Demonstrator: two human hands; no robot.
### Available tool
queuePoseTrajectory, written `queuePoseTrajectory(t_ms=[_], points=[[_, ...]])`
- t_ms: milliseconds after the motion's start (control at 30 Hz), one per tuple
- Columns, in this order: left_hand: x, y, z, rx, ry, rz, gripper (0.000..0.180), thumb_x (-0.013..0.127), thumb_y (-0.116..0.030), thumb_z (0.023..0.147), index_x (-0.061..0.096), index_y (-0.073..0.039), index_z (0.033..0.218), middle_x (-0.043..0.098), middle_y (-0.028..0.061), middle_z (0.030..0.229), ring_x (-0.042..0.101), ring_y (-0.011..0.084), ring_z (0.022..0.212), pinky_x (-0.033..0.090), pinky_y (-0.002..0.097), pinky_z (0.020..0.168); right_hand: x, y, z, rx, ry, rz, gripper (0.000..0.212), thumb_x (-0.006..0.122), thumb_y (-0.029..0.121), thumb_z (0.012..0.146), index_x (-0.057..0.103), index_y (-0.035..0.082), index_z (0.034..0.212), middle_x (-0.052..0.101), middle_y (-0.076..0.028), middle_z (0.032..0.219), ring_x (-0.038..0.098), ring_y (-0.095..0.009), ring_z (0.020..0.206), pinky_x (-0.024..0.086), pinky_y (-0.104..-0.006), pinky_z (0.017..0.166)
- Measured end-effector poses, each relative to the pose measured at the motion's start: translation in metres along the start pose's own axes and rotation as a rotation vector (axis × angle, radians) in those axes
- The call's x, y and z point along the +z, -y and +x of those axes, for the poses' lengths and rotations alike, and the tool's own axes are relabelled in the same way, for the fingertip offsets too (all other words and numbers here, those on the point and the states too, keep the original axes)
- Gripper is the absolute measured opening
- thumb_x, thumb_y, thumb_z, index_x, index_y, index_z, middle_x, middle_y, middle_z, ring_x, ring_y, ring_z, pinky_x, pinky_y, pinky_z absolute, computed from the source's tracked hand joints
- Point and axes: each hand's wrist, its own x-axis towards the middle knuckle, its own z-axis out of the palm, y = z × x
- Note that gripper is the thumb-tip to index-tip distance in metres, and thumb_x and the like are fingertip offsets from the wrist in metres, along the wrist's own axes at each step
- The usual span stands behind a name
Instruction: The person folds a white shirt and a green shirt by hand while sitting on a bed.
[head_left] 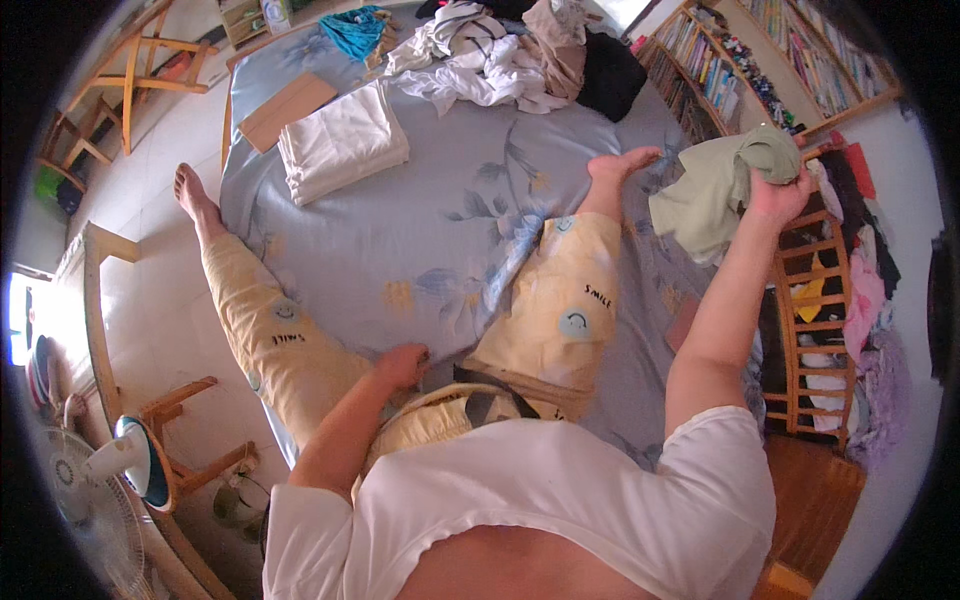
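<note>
My right hand [783, 198], raised out to the right on a stretched arm, grips a pale green cloth garment [700, 190]. The garment hangs loosely to the left of the hand, beyond the bed's right side; its exact kind does not show. My left hand [403, 366] rests low between my spread legs, fingers curled in, with nothing visible in it. Ahead on the bed lies a folded stack of white cloth [345, 145], and beside it a flat brown board [287, 110]. A heap of crumpled white clothes [490, 70] lies at the far side.
Blue flowered sheet [400, 240] covers the bed I sit on. Teal cloth [352, 35] and black cloth [612, 75] flank the heap. A slatted wooden rack [815, 330] with clothes stands right, bookshelves [770, 60] far right. A fan [85, 500] and wooden stool [190, 440] stand left.
</note>
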Motion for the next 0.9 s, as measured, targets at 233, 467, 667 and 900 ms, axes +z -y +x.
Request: queuePoseTrajectory(t_ms=[233,467,667,900], points=[[-0.112,-0.101,-0.044,0.392,-0.831,-0.177,0.075,0.07,-0.018,0.074,0.031,-0.009,0.138,0.034,0.02,0.139,0.031,0.0367,0.129,0.033,0.0406,0.102,0.154,-0.131,-0.107,0.408,0.22,-0.714,0.037,0.047,0.012,0.069,0.051,0.006,0.105,0.057,-0.012,0.106,0.058,-0.031,0.097,0.049,-0.0464,0.085],[-0.144,-0.128,-0.093,0.762,-0.674,-0.084,0.024,0.063,-0.012,0.08,0.061,-0.004,0.102,0.061,0.0107,0.101,0.057,0.0256,0.093,0.045,0.0345,0.08,0.22,-0.235,-0.195,1.256,1.141,-0.736,0.023,0.051,0.012,0.084,0.06,0.002,0.103,0.063,-0.005,0.084,0.058,-0.012,0.083,0.046,-0.0265,0.08],[-0.092,-0.097,-0.108,0.3,-0.325,-1.269,0.024,0.048,-0.021,0.094,0.05,-0.007,0.074,0.044,-0.0007,0.055,0.036,0.0086,0.047,0.032,0.0217,0.05,0.056,-0.169,-0.12,0.316,0.302,-1.103,0.034,0.044,0.017,0.096,0.045,0.002,0.126,0.062,-0.012,0.104,0.06,-0.018,0.096,0.046,-0.0323,0.088],[-0.035,-0.034,-0.084,-0.254,-0.398,-0.83,0.04,0.064,-0.014,0.084,0.05,-0.001,0.119,0.056,0.0082,0.11,0.052,0.0145,0.102,0.043,0.0293,0.088,-0.188,-0.174,-0.303,1.11,-0.325,-2.516,0.06,0.047,0.047,0.086,0.029,0.029,0.141,0.017,-0.014,0.149,0.013,-0.034,0.137,0.012,-0.0638,0.103]])
